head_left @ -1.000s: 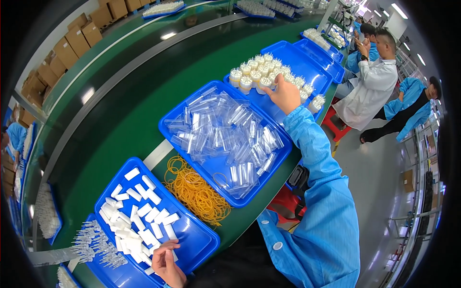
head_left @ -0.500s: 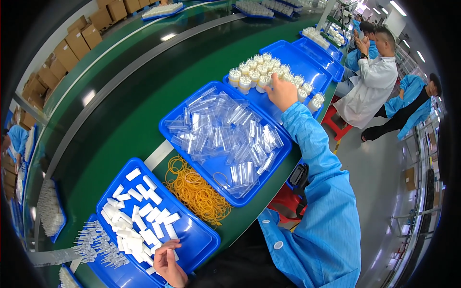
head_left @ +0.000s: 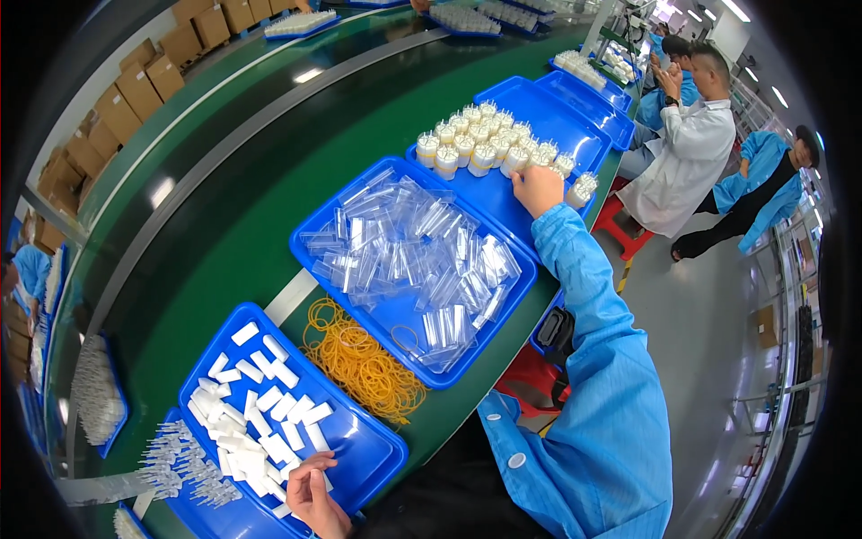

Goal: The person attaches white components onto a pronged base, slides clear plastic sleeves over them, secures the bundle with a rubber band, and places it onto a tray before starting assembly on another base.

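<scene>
My right hand (head_left: 539, 190) reaches to the near side of a group of banded white cylinder bundles (head_left: 482, 160) with thin clear tips, standing in a blue tray (head_left: 548, 112). Its fingers are curled in against the front bundles; their tips and anything in them are hidden. At the lower left, my left hand (head_left: 319, 499) rests over the near edge of another blue tray (head_left: 382, 449), its palm showing and its fingers loosely bent and apart, with nothing in them. Beside it lie loose short white cylinders (head_left: 247, 454).
Between my hands are a blue tray (head_left: 305, 238) of clear plastic sleeves (head_left: 404, 234) and a heap of yellow rubber bands (head_left: 364, 364). Small clear pointed parts (head_left: 184, 463) lie at lower left. A green conveyor (head_left: 224, 225) curves behind; people (head_left: 691, 144) sit at right.
My right hand has drawn slightly nearer along the bundles, and its raised thumb has come down as the fingers curl in. The left hand stays in place. The view has shifted slightly.
</scene>
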The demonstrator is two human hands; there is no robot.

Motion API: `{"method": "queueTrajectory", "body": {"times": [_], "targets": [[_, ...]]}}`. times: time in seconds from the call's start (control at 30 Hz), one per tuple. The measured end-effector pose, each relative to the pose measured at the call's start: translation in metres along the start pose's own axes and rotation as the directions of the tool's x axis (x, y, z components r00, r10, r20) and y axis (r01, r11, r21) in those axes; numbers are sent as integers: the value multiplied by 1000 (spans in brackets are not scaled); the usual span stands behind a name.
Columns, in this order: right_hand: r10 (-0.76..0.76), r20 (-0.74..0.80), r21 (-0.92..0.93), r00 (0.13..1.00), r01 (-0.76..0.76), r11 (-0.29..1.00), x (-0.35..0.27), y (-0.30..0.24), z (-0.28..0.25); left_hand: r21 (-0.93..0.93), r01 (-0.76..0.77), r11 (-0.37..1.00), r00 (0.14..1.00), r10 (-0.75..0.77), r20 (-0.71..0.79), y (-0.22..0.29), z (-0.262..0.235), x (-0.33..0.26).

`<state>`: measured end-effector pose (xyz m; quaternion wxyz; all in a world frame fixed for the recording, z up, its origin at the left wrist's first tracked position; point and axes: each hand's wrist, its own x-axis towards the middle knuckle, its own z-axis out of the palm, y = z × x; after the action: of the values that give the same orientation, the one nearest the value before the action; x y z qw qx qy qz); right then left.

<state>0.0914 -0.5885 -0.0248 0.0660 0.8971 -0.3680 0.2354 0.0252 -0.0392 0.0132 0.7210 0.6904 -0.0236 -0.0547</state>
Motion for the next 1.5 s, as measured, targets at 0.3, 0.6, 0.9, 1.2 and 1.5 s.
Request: {"method": "queueTrajectory", "body": {"times": [0.3, 0.6, 0.9, 1.2, 1.5], "targets": [[-15, -19, 83, 1000, 17, 996, -17, 7, -26, -1, 4, 1000, 1000, -4, 19, -5, -1, 0], [357, -42, -188, 933, -359, 914, -68, 95, -70, -27, 13, 1000, 1000, -13, 19, -4, -1, 1], [383, 319, -96, 867, -373, 923, -29, 118, -20, -17, 20, 1000, 1000, -20, 9, -9, -2, 0], [460, 370, -136, 807, -442, 886, -19, 98, -17, -22, 21, 1000, 1000, -21, 4, -8, -1, -1], [501, 260, -249, 826, -444, 861, -39, 79, -44, -15, 22, 1000, 1000, -22, 7, -5, 0, -1]]}}
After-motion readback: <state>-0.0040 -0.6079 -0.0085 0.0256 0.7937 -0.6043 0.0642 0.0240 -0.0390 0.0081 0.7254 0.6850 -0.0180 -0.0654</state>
